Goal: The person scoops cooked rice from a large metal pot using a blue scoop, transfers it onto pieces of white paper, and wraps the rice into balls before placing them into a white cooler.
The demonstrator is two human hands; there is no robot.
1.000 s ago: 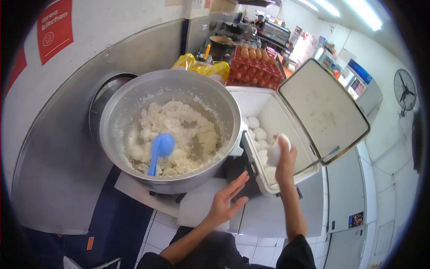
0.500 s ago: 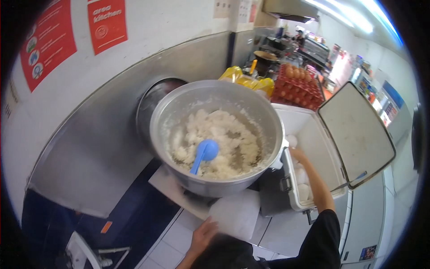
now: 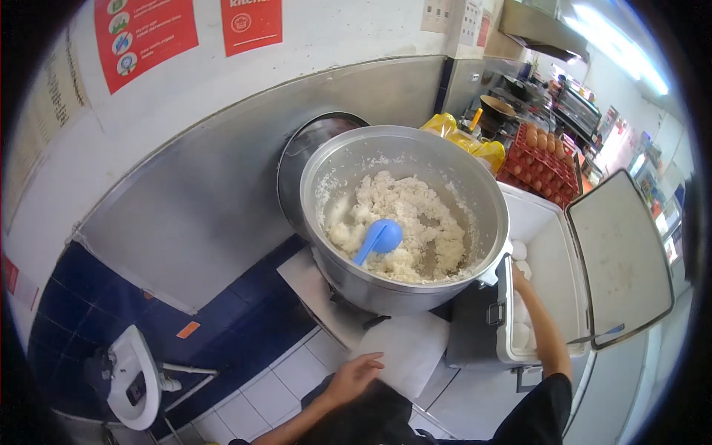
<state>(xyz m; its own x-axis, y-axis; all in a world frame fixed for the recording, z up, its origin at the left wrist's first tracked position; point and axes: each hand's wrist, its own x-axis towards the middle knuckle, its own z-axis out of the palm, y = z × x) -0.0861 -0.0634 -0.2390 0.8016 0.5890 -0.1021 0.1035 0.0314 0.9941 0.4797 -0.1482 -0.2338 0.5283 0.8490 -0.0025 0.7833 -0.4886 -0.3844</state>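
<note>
A large metal pot point(image 3: 475, 185) holds white rice point(image 3: 415, 200) with a blue scoop point(image 3: 384, 236) lying in it. To its right an open cooler point(image 3: 552, 282) holds several white wrapped rounded bundles point(image 3: 519, 334). My right hand point(image 3: 523, 282) reaches into the cooler among them, its fingers largely hidden by the rim and the pot's handle. My left hand point(image 3: 360, 374), fingers apart and slightly curved, is over the edge of a pile of white sheets point(image 3: 404, 348) below the pot, holding nothing.
A round dark metal pan or lid point(image 3: 293, 167) stands behind the pot. Egg trays point(image 3: 538, 170) and yellow bags point(image 3: 441, 126) sit beyond. The cooler's lid point(image 3: 619, 252) hangs open rightward. A small sink point(image 3: 141, 371) is at lower left; stoves point(image 3: 504, 104) are in the back.
My right hand, earlier raised with a white bundle in it, has gone down into the cooler. My left hand has drawn back toward me. The view has turned left.
</note>
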